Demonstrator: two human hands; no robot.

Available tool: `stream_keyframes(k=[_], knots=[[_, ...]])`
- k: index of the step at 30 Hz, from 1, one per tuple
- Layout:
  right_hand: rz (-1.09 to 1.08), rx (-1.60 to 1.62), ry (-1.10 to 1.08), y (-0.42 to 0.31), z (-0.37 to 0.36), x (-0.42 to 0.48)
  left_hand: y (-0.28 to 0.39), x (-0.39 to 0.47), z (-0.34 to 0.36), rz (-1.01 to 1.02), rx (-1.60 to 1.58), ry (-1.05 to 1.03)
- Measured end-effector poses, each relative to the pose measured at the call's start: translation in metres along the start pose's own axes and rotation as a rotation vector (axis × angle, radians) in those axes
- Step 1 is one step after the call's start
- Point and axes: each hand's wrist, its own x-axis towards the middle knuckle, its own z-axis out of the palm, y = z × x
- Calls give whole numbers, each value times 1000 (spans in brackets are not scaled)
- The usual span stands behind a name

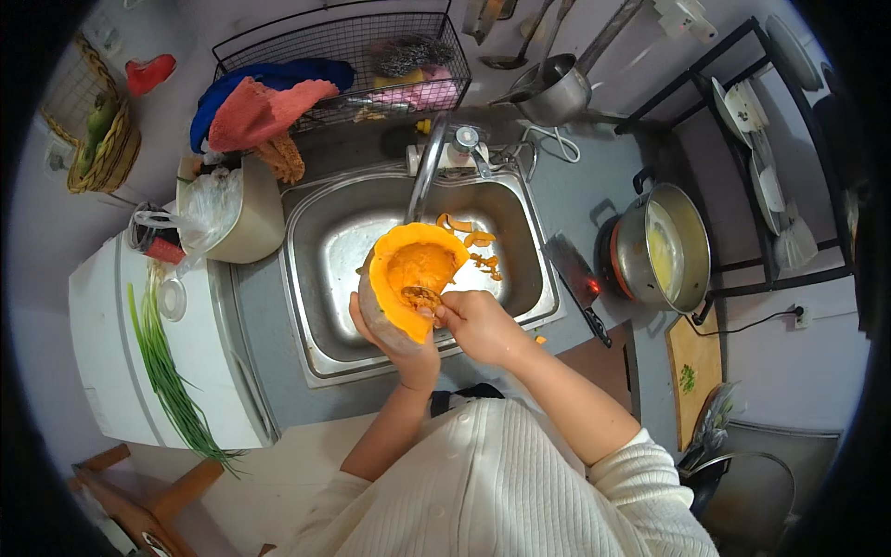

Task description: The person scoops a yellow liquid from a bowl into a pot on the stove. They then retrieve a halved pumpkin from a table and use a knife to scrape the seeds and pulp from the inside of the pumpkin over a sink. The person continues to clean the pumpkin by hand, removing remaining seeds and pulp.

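Observation:
My left hand (407, 351) holds a cut pumpkin piece (397, 299) from below, over the stainless steel sink (348, 278). The pumpkin's hollow faces up, with orange flesh and a pale rind. Pinched in my right hand (477, 322) is a metal spoon (420, 298), its bowl inside the pumpkin near the rim and carrying stringy pulp. Orange pumpkin scraps (480, 240) lie in the sink, to the right of the pumpkin. The faucet spout (426, 170) reaches over the basin just behind the pumpkin.
Right of the sink lie a cleaver (574, 278) and a metal pot (675, 244) with yellowish contents; a wooden cutting board (696, 362) is nearer. On the left stand a bin (261, 216) with a plastic bag and a white appliance (104, 334) bearing green onions (167, 369). Behind hangs a wire basket (341, 42).

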Motion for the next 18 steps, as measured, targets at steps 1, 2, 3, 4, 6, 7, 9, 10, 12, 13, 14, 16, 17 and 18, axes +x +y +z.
stream_keyframes(k=[1,2,3,4,6,7,9,10,12,13,14,16,17,18], knots=[[18,73,-43,6,-1,2,-1,1,-2,8,28,-25],[36,146,-86,9,-1,3,-4,0,-2,-61,-85,-18],[65,223,-137,10,-1,2,-9,-1,-1,-129,-193,-9],[92,297,-193,11,1,3,-16,-3,-1,-198,-300,4],[204,520,-322,10,-1,2,-35,-9,-4,-228,-254,-39],[288,669,-394,8,-5,2,-40,-10,-9,-283,-258,-92],[377,908,-497,15,-11,2,-30,-2,-16,-429,-286,-240],[375,990,-536,24,-10,5,-21,4,-18,-519,-312,-322],[377,1078,-565,24,-17,4,-18,5,-12,-506,-533,-227],[347,1014,-448,18,-21,3,-17,6,-9,-496,-641,-176],[316,949,-331,11,-24,2,-14,8,-6,-478,-665,-136],[183,648,-174,14,-31,2,-10,11,-3,-451,-710,-73],[31,353,-39,16,-29,5,-14,10,-4,-410,-674,-71],[-118,50,99,18,-28,7,-19,9,-3,-369,-647,-69]])
